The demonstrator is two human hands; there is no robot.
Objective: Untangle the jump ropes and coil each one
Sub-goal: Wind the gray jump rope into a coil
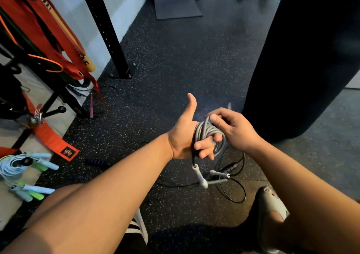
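Note:
A grey jump rope (207, 130) is wound in several loops around my left hand (185, 133), whose thumb points up and whose fingers curl over the coil. One white handle (199, 175) of the rope dangles below that hand. My right hand (233, 127) pinches the rope at the top of the coil. On the floor below lies a thin black jump rope (236, 192) in loose loops, with black and white handles (224, 172) beside it.
A black punching bag (303, 58) hangs close on the right. A black rack post (109, 33) with red straps (48, 29) stands at left. Light blue and green ropes (25, 168) lie at far left, a purple handle (98, 162) and a pink handle (91, 106) on the speckled floor.

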